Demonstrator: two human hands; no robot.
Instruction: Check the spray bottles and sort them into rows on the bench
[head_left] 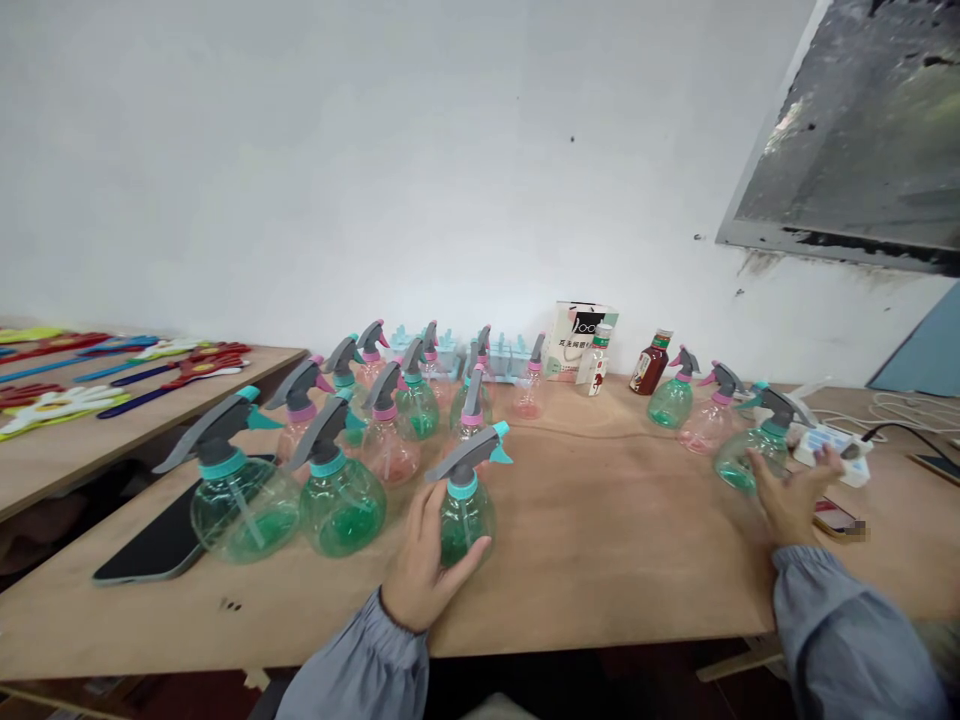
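Note:
My left hand (424,562) is curled around the lower body of a green spray bottle (466,512), which stands upright near the table's front. Its head is grey with a turquoise collar and trigger. On the right, my right hand (796,500) has its fingers spread. Its thumb overlaps the side of another green spray bottle (739,462); whether they touch I cannot tell. Beside that bottle stand a pink spray bottle (706,425) and a smaller-looking green one (669,403). Left of my left hand, several green and pink spray bottles (343,508) form a group.
A dark tablet-like slab (154,540) lies under the left bottles. Behind them are pale blue racks (512,362), a printed box (564,345), a clear bottle (598,362) and a brown bottle (650,364). A power strip (851,465) and a phone (836,517) lie at right. Colourful hand-shaped items (67,403) cover the left table.

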